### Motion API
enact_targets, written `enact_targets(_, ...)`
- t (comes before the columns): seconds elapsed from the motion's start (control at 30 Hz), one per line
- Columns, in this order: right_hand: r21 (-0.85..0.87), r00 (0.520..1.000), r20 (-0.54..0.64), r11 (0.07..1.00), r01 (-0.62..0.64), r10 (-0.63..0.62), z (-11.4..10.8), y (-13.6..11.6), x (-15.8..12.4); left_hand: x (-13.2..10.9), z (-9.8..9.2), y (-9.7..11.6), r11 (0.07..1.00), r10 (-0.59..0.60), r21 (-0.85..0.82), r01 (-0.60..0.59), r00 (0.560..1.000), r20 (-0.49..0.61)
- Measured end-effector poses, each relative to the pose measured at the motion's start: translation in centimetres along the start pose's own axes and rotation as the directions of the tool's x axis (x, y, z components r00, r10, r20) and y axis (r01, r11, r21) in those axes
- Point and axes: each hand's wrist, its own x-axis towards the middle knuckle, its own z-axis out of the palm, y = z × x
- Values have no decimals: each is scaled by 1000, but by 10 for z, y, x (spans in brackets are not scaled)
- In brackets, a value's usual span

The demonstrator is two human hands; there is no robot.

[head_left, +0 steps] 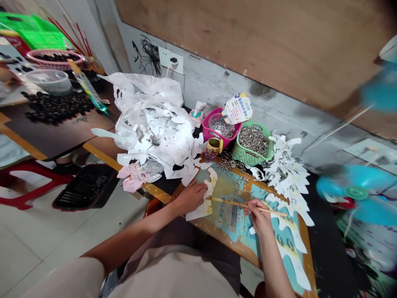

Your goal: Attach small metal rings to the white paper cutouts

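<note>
My left hand (194, 196) lies with its fingers stretched out on a white cut-out piece (213, 182) at the table's front left. My right hand (259, 213) grips the thin wooden handle of a brush (238, 203). The brush tip points left and meets the white piece beside my left fingertips. Beneath both hands is a worn blue printed board (228, 221) with a yellow-brown border. Small metal rings (240, 186) lie beyond the brush. To the right of my right hand, white cut-outs (291, 231) with metal rings on them are laid in a row.
Behind stand an open can (213, 150), a pink basket (206, 126) and a green basket (245, 155) of metal pieces. A bag heaped with white cut-outs (167, 128) is at the left. A blue fan (356, 192) stands right. Black pieces (58, 106) cover part of another table.
</note>
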Motion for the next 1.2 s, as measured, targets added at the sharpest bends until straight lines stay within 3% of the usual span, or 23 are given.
enact_targets(0.37,-50,973,-202,993,103,-111,9,4,34,-1,1,1,1000,-26,8,25,1000,17)
enact_targets(0.53,-114,994,-51,989,93,-100,5,-1,31,-2,1,2,999,-32,1,32,999,17)
enact_targets(0.67,-245,976,-108,957,158,-189,9,-4,29,0,0,0,1000,-12,11,12,1000,23)
enact_targets(0.8,-280,982,-53,947,157,-179,12,-5,28,9,-4,-4,999,34,3,-34,999,34)
enact_targets(0.87,-307,969,-101,933,185,-226,13,-8,27,15,-5,-6,999,49,-10,-48,998,30)
enact_targets(1.03,-106,855,-347,922,373,-386,19,-42,39,20,-3,-9,998,62,-16,-64,995,-82)
enact_targets(1.1,-79,827,-366,900,429,-426,28,-66,53,19,-1,-10,998,49,-24,-52,991,-124)
enact_targets(1.2,-178,798,-314,858,482,-514,50,-103,82,18,1,-10,998,43,-45,-49,991,-123)
